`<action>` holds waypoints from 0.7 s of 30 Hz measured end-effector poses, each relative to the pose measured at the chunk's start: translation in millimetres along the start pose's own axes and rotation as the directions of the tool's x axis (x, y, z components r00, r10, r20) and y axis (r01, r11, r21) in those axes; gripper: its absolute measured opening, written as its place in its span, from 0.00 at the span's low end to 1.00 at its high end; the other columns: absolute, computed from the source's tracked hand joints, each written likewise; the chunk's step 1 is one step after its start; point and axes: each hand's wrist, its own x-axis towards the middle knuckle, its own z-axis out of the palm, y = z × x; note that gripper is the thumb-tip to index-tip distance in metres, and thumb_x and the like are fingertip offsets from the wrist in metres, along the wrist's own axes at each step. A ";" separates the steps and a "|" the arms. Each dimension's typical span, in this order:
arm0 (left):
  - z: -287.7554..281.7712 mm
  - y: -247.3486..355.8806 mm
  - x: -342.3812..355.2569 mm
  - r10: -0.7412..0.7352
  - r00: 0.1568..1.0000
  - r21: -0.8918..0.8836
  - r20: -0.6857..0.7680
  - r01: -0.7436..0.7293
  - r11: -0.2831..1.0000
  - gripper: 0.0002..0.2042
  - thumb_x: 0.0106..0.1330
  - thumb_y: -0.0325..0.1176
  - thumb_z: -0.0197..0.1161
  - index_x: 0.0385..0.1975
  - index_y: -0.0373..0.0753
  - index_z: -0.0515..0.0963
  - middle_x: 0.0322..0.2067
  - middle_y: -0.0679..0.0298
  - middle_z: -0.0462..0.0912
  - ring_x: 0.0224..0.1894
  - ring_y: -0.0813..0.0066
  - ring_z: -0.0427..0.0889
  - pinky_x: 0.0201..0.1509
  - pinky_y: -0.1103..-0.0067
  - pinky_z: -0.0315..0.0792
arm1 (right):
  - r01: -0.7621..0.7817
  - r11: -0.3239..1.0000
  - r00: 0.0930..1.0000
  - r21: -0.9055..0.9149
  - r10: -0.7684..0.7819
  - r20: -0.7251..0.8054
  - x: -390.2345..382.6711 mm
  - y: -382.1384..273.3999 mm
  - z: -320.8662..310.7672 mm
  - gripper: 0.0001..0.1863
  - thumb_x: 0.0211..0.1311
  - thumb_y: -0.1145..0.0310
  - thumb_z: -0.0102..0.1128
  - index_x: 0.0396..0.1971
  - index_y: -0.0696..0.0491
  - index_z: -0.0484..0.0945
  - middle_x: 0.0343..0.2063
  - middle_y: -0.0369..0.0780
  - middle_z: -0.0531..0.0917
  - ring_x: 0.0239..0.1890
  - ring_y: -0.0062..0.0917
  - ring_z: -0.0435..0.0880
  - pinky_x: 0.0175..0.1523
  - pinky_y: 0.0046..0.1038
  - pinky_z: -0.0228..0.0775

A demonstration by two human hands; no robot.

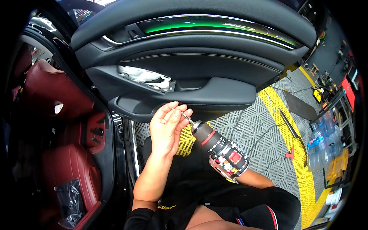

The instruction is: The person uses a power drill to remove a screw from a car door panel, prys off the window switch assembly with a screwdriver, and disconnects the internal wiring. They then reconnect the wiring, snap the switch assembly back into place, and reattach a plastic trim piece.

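Observation:
A cordless drill [213,141] with a dark body and a red ring points up and left, and my right hand [219,168] is wrapped round its grip, mostly hidden behind the body. From its chuck sticks a thin metal bit [187,117]. At the bit's front end the fingers of my left hand [167,124] are pinched together; whether they also hold a small screw cannot be made out. Just beyond stands a black car door panel [184,96], with an uncovered opening [147,79] in its armrest showing white material and dark parts inside.
To the left is the car's interior with dark red seats [73,165] and a clear plastic bag [70,201]. Grey and yellow grid tiles [253,134] cover the floor. On the right are large clear water bottles [326,147], a cable and a red-handled item [291,154].

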 end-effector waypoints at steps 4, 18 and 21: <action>-6.9 7.6 -3.4 -0.018 0.999 -0.085 0.035 0.021 0.996 0.13 0.72 0.29 0.67 0.53 0.35 0.78 0.45 0.56 0.87 0.48 0.62 0.90 0.45 0.78 0.89 | 0.233 0.594 0.965 -0.770 -0.241 0.106 -8.6 23.3 47.2 0.20 0.72 0.63 0.57 0.59 0.53 0.73 0.45 0.41 0.82 0.46 0.33 0.83 0.56 0.37 0.78; -33.9 28.4 -11.3 -0.016 0.999 -0.131 0.052 0.023 0.991 0.12 0.73 0.28 0.65 0.52 0.32 0.77 0.46 0.54 0.86 0.48 0.65 0.89 0.49 0.78 0.87 | 0.393 0.225 0.899 -0.891 -0.296 0.322 -1.8 63.3 110.5 0.21 0.68 0.69 0.65 0.58 0.59 0.75 0.29 0.33 0.83 0.33 0.15 0.80 0.42 0.21 0.73; -36.5 32.7 -11.2 -0.037 0.996 -0.119 0.078 0.046 0.992 0.11 0.74 0.30 0.65 0.52 0.35 0.77 0.45 0.57 0.87 0.46 0.68 0.89 0.47 0.79 0.87 | 0.421 0.179 0.885 -0.889 -0.295 0.360 2.7 68.5 108.0 0.21 0.69 0.71 0.64 0.59 0.59 0.74 0.30 0.33 0.82 0.33 0.15 0.80 0.42 0.20 0.73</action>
